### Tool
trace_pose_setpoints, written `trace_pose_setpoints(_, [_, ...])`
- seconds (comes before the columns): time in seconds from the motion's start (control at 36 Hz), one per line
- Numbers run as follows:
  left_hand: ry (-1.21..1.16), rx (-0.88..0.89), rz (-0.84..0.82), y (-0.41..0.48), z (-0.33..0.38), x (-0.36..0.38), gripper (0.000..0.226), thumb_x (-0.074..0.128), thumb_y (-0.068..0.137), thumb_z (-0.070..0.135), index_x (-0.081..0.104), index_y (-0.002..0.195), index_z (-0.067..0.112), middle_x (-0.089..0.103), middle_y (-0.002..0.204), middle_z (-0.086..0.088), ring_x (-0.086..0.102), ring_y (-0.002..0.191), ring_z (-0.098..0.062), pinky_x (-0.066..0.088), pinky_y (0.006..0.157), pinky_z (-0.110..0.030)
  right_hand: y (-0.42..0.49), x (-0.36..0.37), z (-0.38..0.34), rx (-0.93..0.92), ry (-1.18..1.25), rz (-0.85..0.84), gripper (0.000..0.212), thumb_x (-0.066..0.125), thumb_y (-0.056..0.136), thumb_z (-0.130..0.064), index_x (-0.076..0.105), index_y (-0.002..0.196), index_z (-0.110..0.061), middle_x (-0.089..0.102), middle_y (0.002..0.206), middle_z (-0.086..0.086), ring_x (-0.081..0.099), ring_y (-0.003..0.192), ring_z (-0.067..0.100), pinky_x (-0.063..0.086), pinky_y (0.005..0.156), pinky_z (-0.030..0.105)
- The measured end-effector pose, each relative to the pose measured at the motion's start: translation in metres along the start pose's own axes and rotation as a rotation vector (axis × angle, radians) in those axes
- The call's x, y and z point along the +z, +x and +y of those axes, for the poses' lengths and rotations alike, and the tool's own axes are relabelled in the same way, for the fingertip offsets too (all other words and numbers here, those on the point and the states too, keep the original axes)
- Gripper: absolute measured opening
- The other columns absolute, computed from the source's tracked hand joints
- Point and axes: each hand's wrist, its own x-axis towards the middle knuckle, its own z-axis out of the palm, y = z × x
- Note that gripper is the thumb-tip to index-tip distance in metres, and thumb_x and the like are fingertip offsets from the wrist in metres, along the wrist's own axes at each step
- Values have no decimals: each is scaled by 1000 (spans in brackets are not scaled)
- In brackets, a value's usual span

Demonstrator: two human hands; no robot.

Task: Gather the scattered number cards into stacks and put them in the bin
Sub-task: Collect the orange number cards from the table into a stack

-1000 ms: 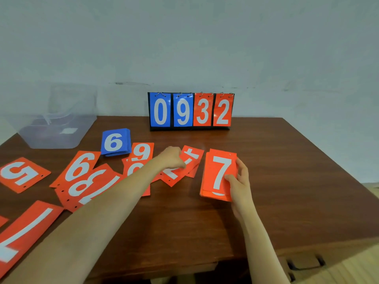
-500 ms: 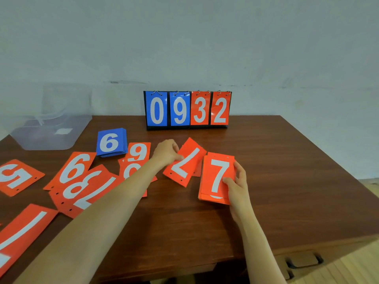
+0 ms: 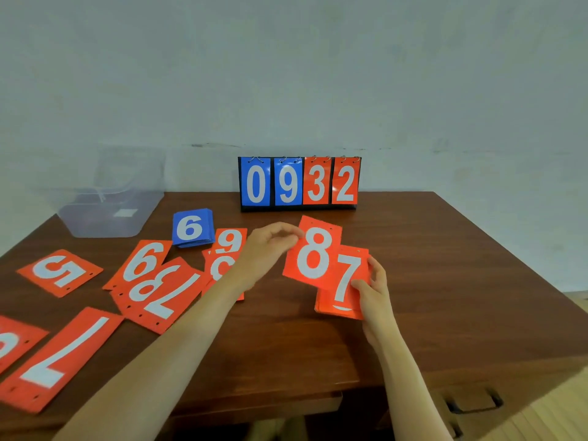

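— Bench layout first: where did everything sit?

— The brown bench [image 3: 318,351] carried a clear bin [image 3: 108,218] at its far left corner, contents unclear, and a flip scoreboard [image 3: 299,184] at the middle of the far edge. Loose red cards [image 3: 156,291] lay overlapping along the left side, apart from the bin. A blue stack [image 3: 192,229] topped by a 6 sat just beyond them.

— And the hands?

— The right hand [image 3: 375,291] gripped a red stack [image 3: 345,281] with a 7 on top, thumb across its face, near the bench's middle. The left hand [image 3: 270,249] pinched the 8 card [image 3: 313,253] by its upper left edge, and that card overlapped the stack.

— How would they handle?

— Light, thin and glossy, I judged. They looked stiff enough to hold by one edge, but slick, so a stack probably needed squaring and a grip across both long sides.
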Motion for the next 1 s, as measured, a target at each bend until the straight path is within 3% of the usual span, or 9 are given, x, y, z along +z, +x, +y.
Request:
trace_pose_setpoints(0.19, [29, -10, -104, -20, -8, 13, 21, 68, 84, 15, 65, 102, 25, 64, 111, 12, 60, 104, -6, 52, 84, -21, -11, 6, -3, -33, 18, -9, 48, 47, 98, -20, 28, 141, -33, 48, 133, -3, 59, 103, 17, 56, 75, 32])
trace_pose_setpoints(0.28, [120, 14, -155, -23, -9, 19, 23, 69, 83, 16, 63, 103, 26, 63, 108, 15, 59, 103, -2, 49, 85, -18, -14, 9, -5, -28, 82, -20, 43, 44, 99, -33, 30, 140, -33, 51, 126, -3, 61, 99, 15, 56, 74, 31])
trace_pose_setpoints(0.42, [277, 80, -195, -24, -11, 37, 24, 64, 87, 19, 61, 110, 26, 56, 118, 13, 53, 106, -2, 47, 85, -14, -11, 13, -1, -72, 70, -42, 62, 65, 87, -35, 32, 140, -32, 54, 127, -3, 64, 100, 17, 58, 75, 32])
trace_pose_setpoints(0.5, [361, 142, -73, -14, -20, 41, 25, 62, 89, 24, 58, 114, 27, 52, 127, 10, 46, 117, -4, 40, 99, -25, -4, 13, 4, -97, 79, -22, 60, 65, 88, -26, 32, 139, -29, 54, 126, -3, 63, 100, 16, 58, 73, 28])
trace_pose_setpoints(0.61, [440, -5, 53, 17, -40, 33, 34, 61, 90, 22, 55, 124, 23, 48, 135, 3, 44, 125, -13, 36, 102, -27, 9, 9, 6, -85, 96, 27, 61, 61, 91, -23, 28, 142, -29, 52, 124, -4, 61, 97, 13, 55, 65, 22])
trace_pose_setpoints(0.72, [633, -128, -158, 44, -61, 26, 56, 60, 90, 29, 40, 140, 18, 33, 149, -3, 32, 137, -20, 30, 111, -36, 23, 1, 8, -63, 93, 66, 63, 61, 91, -24, 25, 143, -30, 50, 127, -4, 60, 100, 15, 55, 69, 25])
trace_pose_setpoints(0.86, [1059, 24, -496, 68, -75, 24, 48, 36, 101, 25, 25, 148, 22, 7, 159, 0, -5, 146, -18, 5, 117, -40, 36, -3, 11, -44, 86, 94, 64, 62, 90, -26, 26, 143, -31, 49, 131, -2, 59, 104, 18, 56, 73, 29])
trace_pose_setpoints(0.92, [1143, 21, -553, 70, -80, 24, 47, 29, 103, 26, 22, 149, 21, 9, 158, -1, -2, 146, -19, 4, 117, -40, 38, -4, 13, -31, 76, 99, 65, 62, 90, -27, 25, 143, -31, 48, 133, -2, 58, 110, 21, 55, 80, 34])
trace_pose_setpoints(1.0, [1264, 6, -440, 66, -83, 27, 47, 26, 102, 35, 29, 146, 17, 22, 152, -12, 22, 139, -29, 17, 114, -39, 38, -5, 16, -43, 118, 84, 63, 61, 91, -22, 27, 143, -29, 50, 131, -2, 59, 107, 18, 56, 79, 32])
